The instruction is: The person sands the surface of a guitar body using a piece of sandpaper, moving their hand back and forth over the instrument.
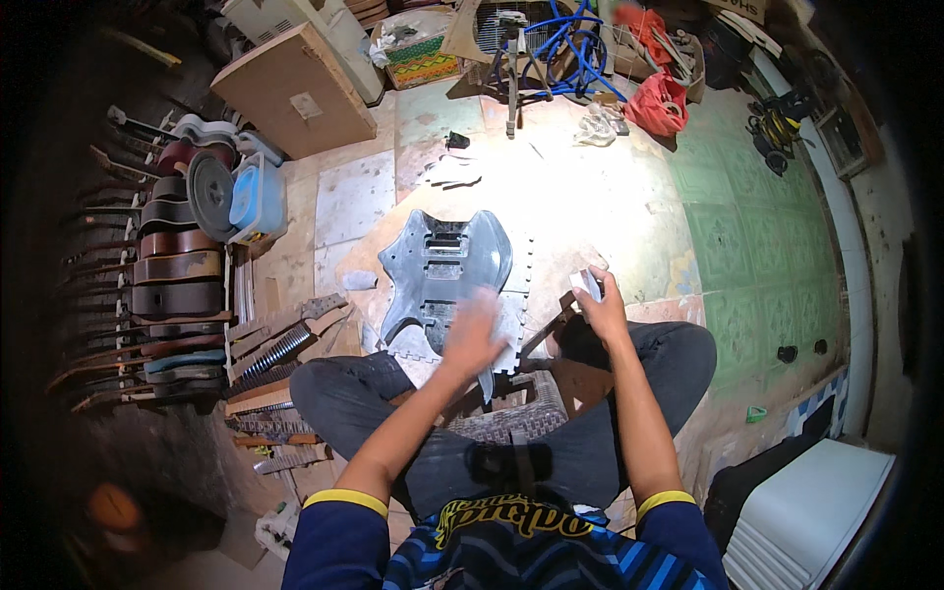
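Note:
A grey, unfinished electric guitar body (442, 270) lies flat on the floor in front of my knees. My left hand (472, 334) is blurred and rests flat, fingers spread, on the lower right part of that body. My right hand (598, 305) is raised to the right of the body and closed around a small white block (586, 285). I sit low with dark trousers, knees apart on either side of a woven seat (521, 418).
A row of guitars and necks (167, 285) lines the left wall, with loose fretboards (285, 344) beside my left knee. A round blue container (258, 197), a wooden board (290, 88), blue hose (570, 44) and red bags (659, 103) stand farther off. Green tiles (747, 246) spread right.

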### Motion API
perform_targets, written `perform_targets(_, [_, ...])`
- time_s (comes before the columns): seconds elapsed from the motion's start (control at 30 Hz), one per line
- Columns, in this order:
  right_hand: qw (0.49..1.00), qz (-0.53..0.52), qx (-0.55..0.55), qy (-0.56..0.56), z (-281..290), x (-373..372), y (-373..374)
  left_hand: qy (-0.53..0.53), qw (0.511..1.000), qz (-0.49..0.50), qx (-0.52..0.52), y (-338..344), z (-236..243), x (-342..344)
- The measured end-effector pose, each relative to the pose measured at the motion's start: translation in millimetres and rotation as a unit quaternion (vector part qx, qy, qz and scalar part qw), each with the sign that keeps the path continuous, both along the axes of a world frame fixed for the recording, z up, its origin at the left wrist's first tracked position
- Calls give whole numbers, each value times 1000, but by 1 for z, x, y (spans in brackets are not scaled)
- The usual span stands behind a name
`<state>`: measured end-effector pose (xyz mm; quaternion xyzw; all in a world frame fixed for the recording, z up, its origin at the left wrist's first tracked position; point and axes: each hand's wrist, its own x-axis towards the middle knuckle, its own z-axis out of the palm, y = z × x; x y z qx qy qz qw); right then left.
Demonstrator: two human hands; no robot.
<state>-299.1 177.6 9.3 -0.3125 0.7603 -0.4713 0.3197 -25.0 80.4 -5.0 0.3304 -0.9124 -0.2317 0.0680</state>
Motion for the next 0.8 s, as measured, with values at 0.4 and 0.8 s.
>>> perform_targets(0.4, [1000,-14,1,-14,0,-9,-2,-23,996,78,-35,-31,-7,-45])
perform_targets(0.8, [999,-9,0,-53,5,-9,-11,-45,914,403,1,-140,-39,63])
